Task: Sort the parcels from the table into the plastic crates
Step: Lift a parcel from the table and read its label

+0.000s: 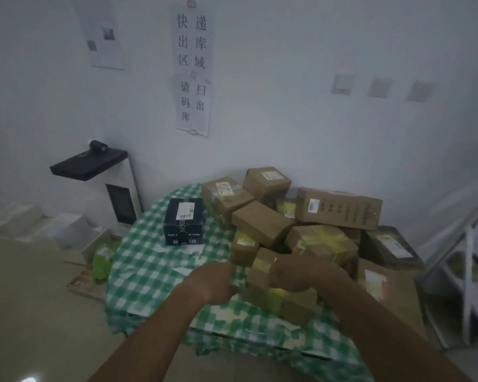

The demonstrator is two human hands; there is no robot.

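- Both hands at the near cardboard parcel (280, 296), front edge of the desk (155, 271), below the pile (301, 216).
- Right hand (293, 274) on top, fingers curled over it.
- Left hand (213, 282) at its left end; fingers curled, grip hard to tell.
- Parcel's long axis runs away from the person; right hand nearer.
- No crates visible.

A lone box (183, 221) is sitting near the table's (149, 271) back left edge; parcels (301, 230) are piling along its right edge
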